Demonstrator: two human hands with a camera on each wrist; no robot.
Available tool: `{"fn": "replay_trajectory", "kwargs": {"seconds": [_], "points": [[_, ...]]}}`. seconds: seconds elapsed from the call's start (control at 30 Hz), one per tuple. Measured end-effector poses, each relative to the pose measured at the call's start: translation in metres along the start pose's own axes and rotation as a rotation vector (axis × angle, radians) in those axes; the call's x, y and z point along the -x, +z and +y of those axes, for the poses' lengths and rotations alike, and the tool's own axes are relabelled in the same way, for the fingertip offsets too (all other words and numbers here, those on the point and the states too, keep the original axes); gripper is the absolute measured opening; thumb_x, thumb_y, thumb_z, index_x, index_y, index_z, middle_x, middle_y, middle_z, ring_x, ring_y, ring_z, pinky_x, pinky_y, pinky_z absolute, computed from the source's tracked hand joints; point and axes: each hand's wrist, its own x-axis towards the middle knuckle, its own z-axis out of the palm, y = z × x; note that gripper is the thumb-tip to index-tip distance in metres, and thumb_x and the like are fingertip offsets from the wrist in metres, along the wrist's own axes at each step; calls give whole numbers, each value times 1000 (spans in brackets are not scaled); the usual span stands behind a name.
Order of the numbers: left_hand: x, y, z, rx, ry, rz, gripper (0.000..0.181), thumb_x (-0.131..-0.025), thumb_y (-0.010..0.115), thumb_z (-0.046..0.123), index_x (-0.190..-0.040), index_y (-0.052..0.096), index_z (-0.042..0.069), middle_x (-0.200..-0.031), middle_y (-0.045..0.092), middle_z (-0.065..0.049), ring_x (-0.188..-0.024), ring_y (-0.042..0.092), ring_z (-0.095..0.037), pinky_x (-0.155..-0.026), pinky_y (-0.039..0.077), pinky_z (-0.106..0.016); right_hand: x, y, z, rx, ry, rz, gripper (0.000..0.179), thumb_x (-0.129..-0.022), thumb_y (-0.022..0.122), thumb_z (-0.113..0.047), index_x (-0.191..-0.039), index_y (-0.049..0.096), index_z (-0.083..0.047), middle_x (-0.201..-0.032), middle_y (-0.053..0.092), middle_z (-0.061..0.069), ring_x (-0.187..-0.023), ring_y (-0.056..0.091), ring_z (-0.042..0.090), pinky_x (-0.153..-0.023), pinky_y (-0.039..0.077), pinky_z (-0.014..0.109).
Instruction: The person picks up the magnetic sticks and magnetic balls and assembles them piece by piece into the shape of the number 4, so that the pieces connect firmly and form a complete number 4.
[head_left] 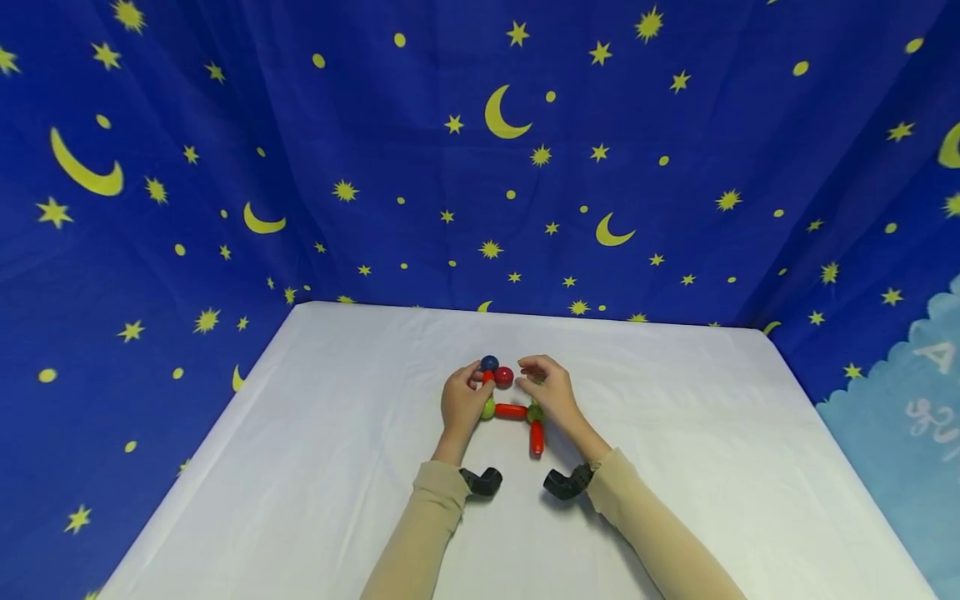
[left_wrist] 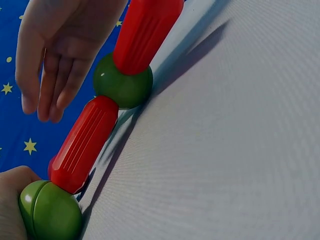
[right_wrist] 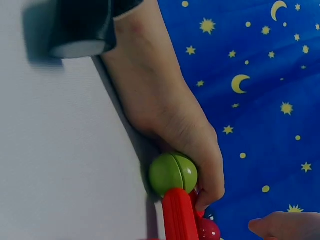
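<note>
Several balls and red rods form a bent chain. Fingers and thumb of my left hand (head_left: 462, 405) grip the upright red rod (head_left: 488, 377) between a blue ball (head_left: 490, 362) and a light green ball (head_left: 487, 409). A shiny red ball (head_left: 504, 377) sits right of the blue one. From the light green ball, another red rod (left_wrist: 85, 145) leads to a dark green ball (left_wrist: 123, 82), where a third red rod (head_left: 537, 439) points toward the person. Beside the chain's right end, my right hand (head_left: 552, 390) hovers with relaxed fingers, holding nothing, as the left wrist view shows.
White cloth covers the table (head_left: 315, 433). A blue curtain (head_left: 420, 167) with yellow stars and moons stands behind and at the sides. Black camera mounts (head_left: 482, 482) stick out from both wrists over the cloth. A light blue panel (head_left: 915, 417) hangs at right.
</note>
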Motion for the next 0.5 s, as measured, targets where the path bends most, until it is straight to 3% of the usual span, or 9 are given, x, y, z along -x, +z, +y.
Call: {"fn": "replay_trajectory", "kwargs": {"seconds": [0.13, 0.5], "points": [[-1, 1, -1, -1, 4, -4, 42, -76, 72, 20, -115, 69, 6, -88, 70, -6, -74, 52, -14, -67, 40, -23, -8, 5, 0, -1, 8, -16, 32, -82, 66, 2, -112, 61, 10, -112, 62, 28, -102, 61, 38, -93, 50, 46], [-2, 2, -3, -4, -12, -9, 42, -76, 72, 19, -115, 69, 7, -88, 71, -6, -74, 53, -14, -67, 39, -23, -23, 14, 8, 23, 48, -147, 38, -80, 67, 3, -117, 59, 9, -117, 62, 28, -106, 62, 39, -93, 50, 44]]}}
